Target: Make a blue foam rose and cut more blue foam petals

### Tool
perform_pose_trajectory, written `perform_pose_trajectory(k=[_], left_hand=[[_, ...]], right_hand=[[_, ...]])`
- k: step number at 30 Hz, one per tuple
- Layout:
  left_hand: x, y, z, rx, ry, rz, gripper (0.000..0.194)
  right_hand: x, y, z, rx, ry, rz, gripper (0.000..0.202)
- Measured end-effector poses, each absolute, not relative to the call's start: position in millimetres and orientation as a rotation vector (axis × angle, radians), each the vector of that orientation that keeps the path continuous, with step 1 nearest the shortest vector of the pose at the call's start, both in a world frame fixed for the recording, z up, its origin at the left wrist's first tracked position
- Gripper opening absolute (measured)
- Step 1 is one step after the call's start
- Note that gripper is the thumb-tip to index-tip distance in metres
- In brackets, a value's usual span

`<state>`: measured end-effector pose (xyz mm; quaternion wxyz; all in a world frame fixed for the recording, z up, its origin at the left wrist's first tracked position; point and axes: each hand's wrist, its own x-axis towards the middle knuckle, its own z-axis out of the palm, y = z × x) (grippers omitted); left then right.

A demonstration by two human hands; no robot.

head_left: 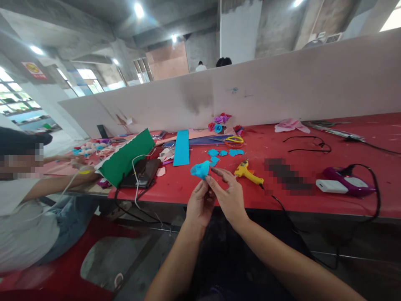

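A blue paper flower [201, 169] with cupped petals is held up over the table's front edge. My left hand [200, 203] is closed beneath it, gripping its base. From the right, my right hand [227, 194] pinches the flower's lower side with thumb and fingers. Loose blue paper petals [213, 153] lie on the red table just beyond. To the right of my hands rests a yellow hot glue gun [249, 172], its cord running over the edge. The flower's stem, if any, is hidden by my fingers.
A blue paper strip [181, 148], yellow-handled scissors [234, 140] and finished paper flowers [219, 122] lie farther back. Glasses [308, 144] and a purple power strip [347, 182] are at right. A green board [127, 158] stands at left, beside a seated co-worker [25, 200]. A partition [282, 83] borders the table [200, 194].
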<state>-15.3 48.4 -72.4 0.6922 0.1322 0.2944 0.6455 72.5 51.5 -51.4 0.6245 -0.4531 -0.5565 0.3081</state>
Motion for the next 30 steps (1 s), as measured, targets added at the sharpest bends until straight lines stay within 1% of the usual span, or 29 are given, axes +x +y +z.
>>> perform_pose_trajectory(k=[8, 13, 16, 21, 27, 30], left_hand=[[-12.2, 45.3, -74.9, 0.494, 0.684, 1.478, 0.028], [-11.8, 45.0, -74.3, 0.631, 0.748, 1.573, 0.028], [-13.9, 45.5, -77.0, 0.757, 0.796, 1.642, 0.024], [-20.6, 44.6, -81.8, 0.954, 0.882, 1.726, 0.013], [-21.4, 41.3, -86.1, 1.072, 0.923, 1.765, 0.011], [-21.9, 41.5, -89.6, 1.057, 0.92, 1.798, 0.009]], right_hand=[[68.8, 43.9, -53.7, -0.956, -1.237, 0.817, 0.027], [72.5, 43.9, -60.6, -0.871, -1.249, 0.825, 0.027], [75.5, 44.1, -64.7, -0.785, -1.275, 0.826, 0.025], [83.0, 44.1, -69.6, -0.634, -1.356, 0.98, 0.025], [86.5, 47.1, -77.4, -0.548, -1.346, 1.097, 0.022], [90.8, 48.7, -81.5, -0.518, -1.364, 1.188, 0.029]])
